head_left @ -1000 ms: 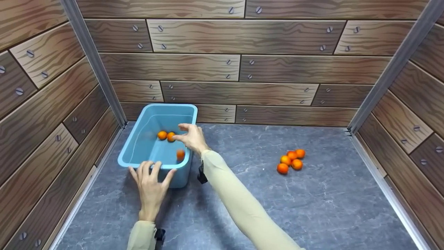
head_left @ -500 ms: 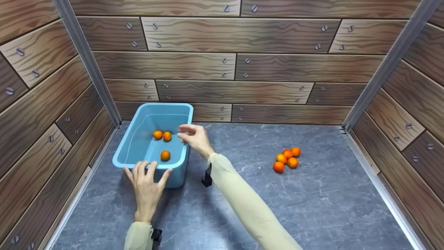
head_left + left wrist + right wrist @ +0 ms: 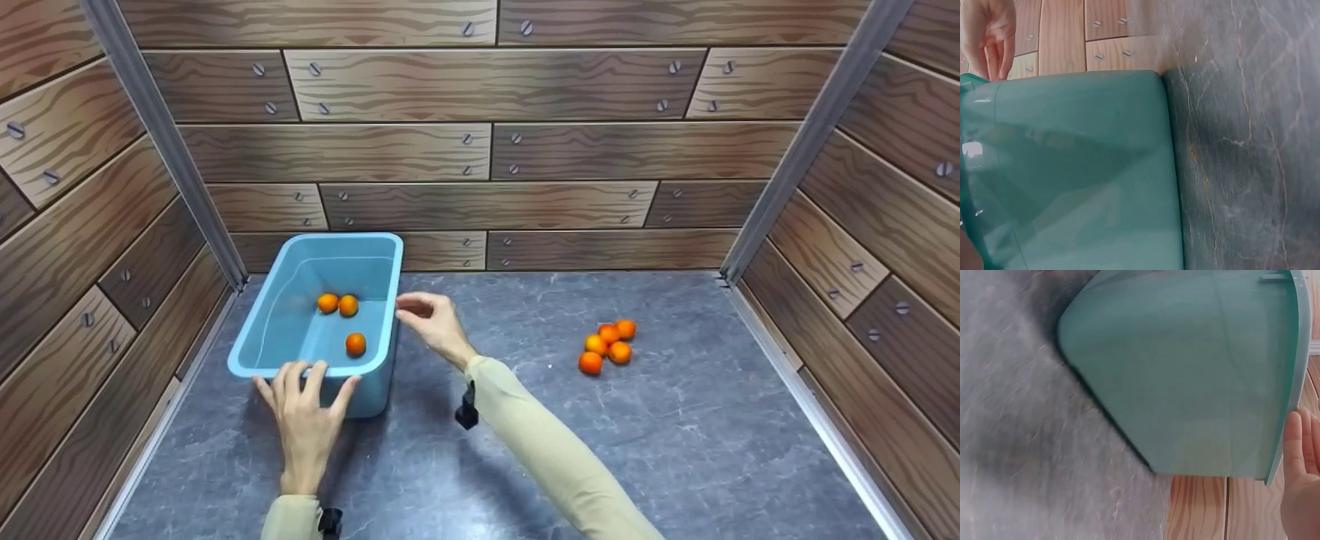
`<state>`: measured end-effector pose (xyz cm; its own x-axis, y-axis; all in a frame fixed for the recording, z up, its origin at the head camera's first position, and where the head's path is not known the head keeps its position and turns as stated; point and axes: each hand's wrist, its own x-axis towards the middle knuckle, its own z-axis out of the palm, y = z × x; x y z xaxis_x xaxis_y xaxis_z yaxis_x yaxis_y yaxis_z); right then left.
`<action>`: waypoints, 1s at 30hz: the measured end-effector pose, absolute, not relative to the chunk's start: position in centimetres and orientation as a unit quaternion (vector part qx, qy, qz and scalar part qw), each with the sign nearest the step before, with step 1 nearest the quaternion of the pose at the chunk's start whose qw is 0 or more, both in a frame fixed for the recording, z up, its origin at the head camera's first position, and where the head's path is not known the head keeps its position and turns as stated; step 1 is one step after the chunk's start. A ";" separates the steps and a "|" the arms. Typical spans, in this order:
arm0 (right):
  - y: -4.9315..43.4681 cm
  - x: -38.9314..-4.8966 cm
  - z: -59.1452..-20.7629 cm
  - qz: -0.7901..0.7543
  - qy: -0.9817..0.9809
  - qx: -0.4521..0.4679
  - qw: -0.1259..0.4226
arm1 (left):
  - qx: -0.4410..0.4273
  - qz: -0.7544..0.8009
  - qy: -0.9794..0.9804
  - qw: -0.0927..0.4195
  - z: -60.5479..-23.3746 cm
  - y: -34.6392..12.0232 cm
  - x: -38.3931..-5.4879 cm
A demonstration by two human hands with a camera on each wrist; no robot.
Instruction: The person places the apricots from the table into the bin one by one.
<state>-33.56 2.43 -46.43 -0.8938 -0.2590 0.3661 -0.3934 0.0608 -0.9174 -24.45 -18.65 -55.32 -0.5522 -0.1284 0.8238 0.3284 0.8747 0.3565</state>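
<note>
A light blue plastic bin (image 3: pixel 367 396) stands on the floor at the left. Inside it lie three small tangerines (image 3: pixel 355 345), two side by side and one nearer the front right. My left hand (image 3: pixel 300 427) grips the near rim, fingers hooked over the edge and thumb against the outside. In the left wrist view the bin's wall (image 3: pixel 1084 157) fills most of the left half. My right hand (image 3: pixel 439 322) is just outside the right rim, holding nothing. Its loosely bent fingertips are right at the rim in the right wrist view, where the hand (image 3: pixel 1300 489) shows at the lower right.
Several more tangerines (image 3: pixel 609 345) lie clustered on the grey marbled floor (image 3: pixel 675 442) to the right. Wood-patterned walls (image 3: pixel 420 150) close in the back and both sides, with metal strips along the corners.
A tangerine dropped from my right hand into the bin, rolled and settled near its front right. My right hand has drawn back rightward over the rim. My left hand keeps its grip.
</note>
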 end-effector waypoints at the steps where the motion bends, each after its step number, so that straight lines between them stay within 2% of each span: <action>1: 2.7 -33.5 -46.7 0.642 -0.730 0.228 0.050 | -0.058 -0.244 -0.846 0.471 -55.4 -18.6 -24.4; 10: 6.3 -33.2 -48.7 0.659 -0.720 0.217 0.016 | -0.061 -0.255 -0.838 0.478 -55.4 -18.5 -24.5; 18: 10.1 -33.6 -50.2 0.699 -0.699 0.146 0.039 | -0.061 -0.255 -0.835 0.484 -55.3 -18.5 -24.4; 30: 15.8 -32.8 -51.6 0.707 -0.698 0.093 0.060 | -0.064 -0.265 -0.827 0.491 -55.4 -18.4 -24.5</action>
